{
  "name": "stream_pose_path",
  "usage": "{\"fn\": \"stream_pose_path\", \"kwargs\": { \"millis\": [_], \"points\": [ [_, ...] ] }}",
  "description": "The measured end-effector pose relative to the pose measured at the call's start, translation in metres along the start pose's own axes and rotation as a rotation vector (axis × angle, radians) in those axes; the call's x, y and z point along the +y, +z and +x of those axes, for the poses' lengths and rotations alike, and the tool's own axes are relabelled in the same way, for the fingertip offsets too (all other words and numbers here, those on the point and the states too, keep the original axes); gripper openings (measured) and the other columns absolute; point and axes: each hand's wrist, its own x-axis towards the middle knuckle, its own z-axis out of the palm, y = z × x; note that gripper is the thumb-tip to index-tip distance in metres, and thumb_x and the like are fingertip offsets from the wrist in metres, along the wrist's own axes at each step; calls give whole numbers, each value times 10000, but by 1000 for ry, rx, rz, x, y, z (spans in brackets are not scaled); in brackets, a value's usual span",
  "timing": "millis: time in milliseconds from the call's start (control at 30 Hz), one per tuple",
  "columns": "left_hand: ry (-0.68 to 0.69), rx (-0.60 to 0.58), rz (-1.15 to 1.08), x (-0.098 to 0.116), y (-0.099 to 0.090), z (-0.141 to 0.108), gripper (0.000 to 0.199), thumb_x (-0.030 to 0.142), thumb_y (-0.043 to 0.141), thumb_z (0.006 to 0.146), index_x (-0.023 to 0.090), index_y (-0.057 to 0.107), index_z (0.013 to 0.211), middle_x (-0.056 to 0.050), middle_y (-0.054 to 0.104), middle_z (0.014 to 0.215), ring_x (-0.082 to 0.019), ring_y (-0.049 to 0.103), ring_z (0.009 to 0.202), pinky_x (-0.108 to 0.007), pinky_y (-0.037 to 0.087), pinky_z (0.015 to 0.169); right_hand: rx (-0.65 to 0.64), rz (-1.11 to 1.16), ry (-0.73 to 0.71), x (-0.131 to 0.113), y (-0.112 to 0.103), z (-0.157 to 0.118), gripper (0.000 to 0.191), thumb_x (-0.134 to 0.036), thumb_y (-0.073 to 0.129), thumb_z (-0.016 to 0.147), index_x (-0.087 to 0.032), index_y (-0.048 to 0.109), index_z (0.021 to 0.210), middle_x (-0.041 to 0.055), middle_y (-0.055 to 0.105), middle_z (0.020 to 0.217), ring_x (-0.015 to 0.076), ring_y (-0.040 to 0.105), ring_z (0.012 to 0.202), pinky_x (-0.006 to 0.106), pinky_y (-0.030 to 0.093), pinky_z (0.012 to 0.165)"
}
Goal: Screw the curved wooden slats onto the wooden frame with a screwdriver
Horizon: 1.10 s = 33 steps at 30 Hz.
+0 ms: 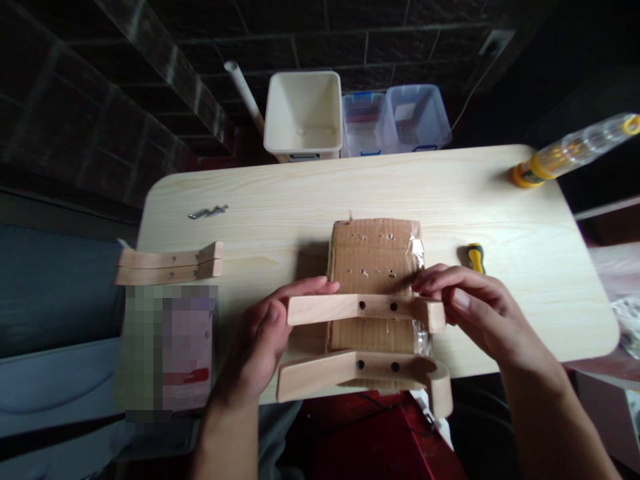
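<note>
I'm apparently positioning the upper wooden piece (pixel 325 310) over the cardboard box (pixel 375 257), the lower wooden piece (pixel 317 378) showing nearer the camera. My left hand (pixel 257 345) is cupping its left end, my right hand (pixel 483 313) curving by the other; remotely, I can't tell whether either grip is pinching. The next move is probably calling for level, even handling. Small metal parts (pixel 209 212) are lying on the pale table (pixel 260 193); a white bin (pixel 303 110) is standing beyond, before a dark wall (pixel 345 43).

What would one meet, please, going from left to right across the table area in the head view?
Paired wooden pieces, left hand, wooden piece between the hands, right hand, clear container with yellow ends.
</note>
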Motion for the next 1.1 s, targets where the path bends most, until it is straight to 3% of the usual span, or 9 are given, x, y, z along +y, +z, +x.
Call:
{"fn": "stream_pose_path", "kwargs": {
  "millis": [100, 233, 467, 667, 767, 900, 1000, 1100],
  "points": [
    [62, -27, -32, 1, 0, 5, 602, 757, 617, 990, 259, 836, 1247, -103, 841, 1248, -296, 758, 1179, -414, 598, 1050, 72, 17, 1, 4, -1, -1, 176, -406, 734, 1013, -292, 846, 1086, 61, 775, 1073, 185, 703, 877, 292, 550, 660],
    [95, 7, -99, 2, 1, 15, 647, 795, 604, 976, 242, 836, 1221, -111, 829, 1254, -253, 777, 1009, -392, 627, 953, 191, 45, -62, 6, 2, 4, 192, -452, 726, 1011, -306, 841, 1062, 30, 744, 946, 145, 624, 739, 281, 478, 615],
    [163, 253, -107, -11, -1, 38, 582, 741, 607, 1006, 208, 776, 1165, -108, 795, 1208, -188, 754, 932, -294, 612, 793, 356, 49, -133, 8, 9, 16, 218, -476, 722, 992, -283, 818, 1024, 18, 684, 861, 140, 557, 678, 279, 429, 569],
    [273, 484, 180, -14, 3, 57, 345, 526, 702, 1024, 202, 697, 1139, -95, 772, 1166, -184, 742, 980, -305, 600, 883, 443, -9, -122, 15, 7, 22, 205, -451, 736, 979, -257, 797, 1005, 15, 667, 845, 141, 593, 692, 275, 448, 570],
    [329, 504, 286, -11, 6, 58, 262, 429, 674, 1043, 205, 676, 1179, -96, 762, 1179, -196, 731, 1045, -329, 595, 947, 463, -29, -119, 16, 4, 23, 212, -458, 754, 963, -253, 792, 1004, 18, 680, 875, 137, 598, 692, 275, 457, 573],
    [509, 544, 407, 6, 9, 60, 221, 350, 647, 1043, 208, 663, 1212, -89, 757, 1207, -181, 716, 1030, -295, 585, 904, 486, -19, -120, 16, 2, 23, 235, -471, 779, 937, -244, 790, 1000, 16, 671, 877, 123, 591, 683, 265, 443, 565],
    [595, 562, 541, 33, 7, 85, 192, 284, 627, 1038, 204, 651, 1211, -95, 759, 1249, -183, 720, 1037, -288, 582, 880, 510, -6, -127, 17, 2, 25, 249, -473, 809, 905, -233, 785, 969, 12, 659, 866, 113, 580, 666, 258, 421, 549],
    [461, 538, 899, 62, -10, 130, 251, 242, 557, 1064, 174, 657, 1284, -136, 740, 1326, -214, 704, 1178, -329, 568, 1015, 547, -6, -139, 18, 3, 26, 265, -481, 820, 888, -224, 779, 937, 11, 659, 852, 108, 574, 650, 259, 411, 544]
  ]
}}
